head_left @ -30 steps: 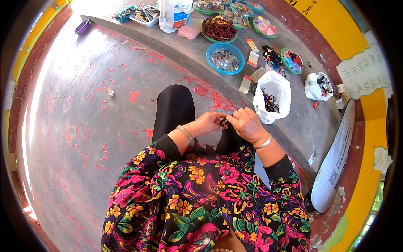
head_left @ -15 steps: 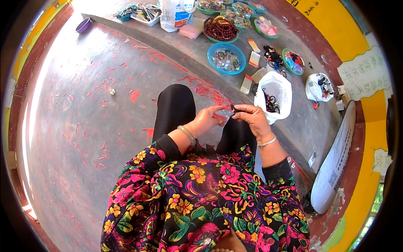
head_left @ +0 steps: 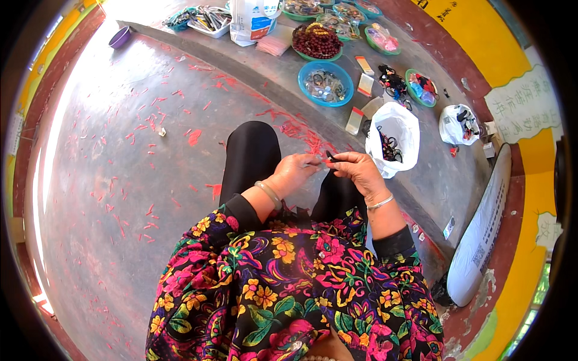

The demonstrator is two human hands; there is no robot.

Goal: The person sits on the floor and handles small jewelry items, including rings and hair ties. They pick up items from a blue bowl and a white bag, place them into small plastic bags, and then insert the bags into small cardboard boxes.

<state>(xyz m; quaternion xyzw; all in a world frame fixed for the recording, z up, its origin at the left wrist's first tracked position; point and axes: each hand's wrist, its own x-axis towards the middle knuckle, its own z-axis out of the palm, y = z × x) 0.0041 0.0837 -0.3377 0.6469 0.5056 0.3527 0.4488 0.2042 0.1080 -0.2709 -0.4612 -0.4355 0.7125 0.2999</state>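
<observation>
My two hands nearly meet above my knees. In a pinch between thumb and fingers, my right hand (head_left: 362,172) grips a small black piece (head_left: 330,156), too small to identify. A bit of red shows just beneath it by the fingertips. The fingers of my left hand (head_left: 295,173) are pressed together close to that piece; what they hold, if anything, is hidden. Beyond my right hand stands an open white plastic bag (head_left: 409,129) with dark loops (head_left: 390,147) inside that resemble hair ties.
A blue basin (head_left: 306,96) of small clear items sits on the raised ledge, near a basket of dark red beads (head_left: 316,42) and several other baskets. Another white bag (head_left: 447,127) stands farther right. Red scraps (head_left: 307,133) litter the floor. A purple bowl (head_left: 120,38) lies far left.
The black piece has shifted slightly left and tilted in my right fingers. The red strip seen at my left fingertips no longer shows there; a red bit now appears by the right fingertips.
</observation>
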